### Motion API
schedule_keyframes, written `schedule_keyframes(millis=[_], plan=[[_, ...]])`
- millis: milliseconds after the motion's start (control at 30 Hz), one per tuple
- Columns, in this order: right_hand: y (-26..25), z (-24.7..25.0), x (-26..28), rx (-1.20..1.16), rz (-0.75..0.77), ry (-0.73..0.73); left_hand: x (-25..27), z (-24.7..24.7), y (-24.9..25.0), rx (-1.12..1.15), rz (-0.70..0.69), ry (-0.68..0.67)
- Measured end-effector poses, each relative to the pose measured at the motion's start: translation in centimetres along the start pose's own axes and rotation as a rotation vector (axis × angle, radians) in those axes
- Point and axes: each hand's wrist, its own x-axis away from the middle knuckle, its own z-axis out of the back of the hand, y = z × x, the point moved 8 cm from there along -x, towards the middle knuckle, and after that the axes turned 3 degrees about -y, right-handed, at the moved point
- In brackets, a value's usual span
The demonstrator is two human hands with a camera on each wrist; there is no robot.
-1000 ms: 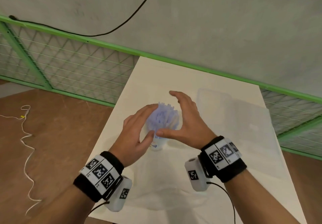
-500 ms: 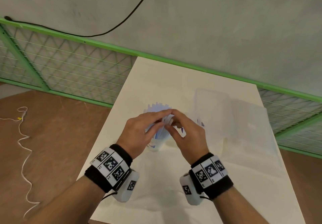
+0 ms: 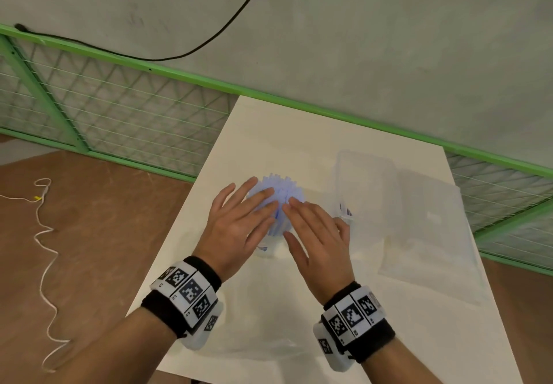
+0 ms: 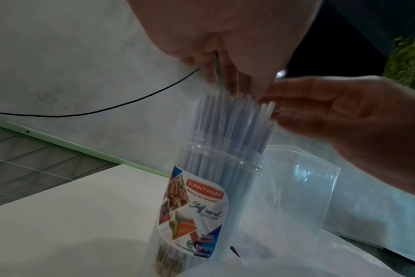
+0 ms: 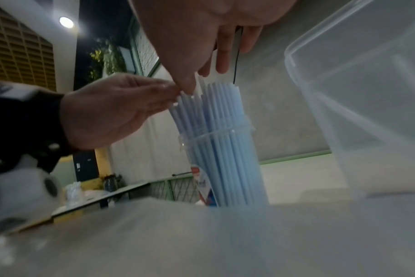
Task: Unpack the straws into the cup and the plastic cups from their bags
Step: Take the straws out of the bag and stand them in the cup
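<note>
The straws (image 3: pixel 276 201) stand upright in the cup (image 4: pixel 201 202), which sits near the middle of the desk (image 3: pixel 299 132), their tops fanned out well above its rim. The step in hand looks like levelling the bundle: it is best done with light, flat pats straight down from both sides, so the tall narrow cup does not tip and no straw buckles or springs out. The left hand (image 3: pixel 239 222) comes in from 8 o'clock, its fingers (image 3: pixel 263 195) straight and slightly spread, lying on the straw tops and gripping nothing. The right hand (image 3: pixel 320 234) comes in from 4 o'clock, fingers straight and close together, tips touching the straws beside the left ones. A clear box (image 3: pixel 365 186) stands just beside the cup at 3 o'clock, a clear bag (image 3: pixel 431 234) beyond it.
</note>
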Motion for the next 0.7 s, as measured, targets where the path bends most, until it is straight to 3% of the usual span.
schedule_keyframes(millis=[200, 467, 700], plan=[[0.1, -0.9, 1.2, 0.092, 0.028, -0.112, 1.8, -0.3, 1.4, -0.179, 0.026, -0.113], [-0.9, -0.8, 1.3, 0.116, 0.060, -0.252, 2.9, -0.4, 0.9, -0.198, 0.147, -0.251], [-1.3, -1.5, 1.3, 0.112, -0.005, -0.318, 3.2, -0.9, 0.7, -0.205, 0.149, -0.323]])
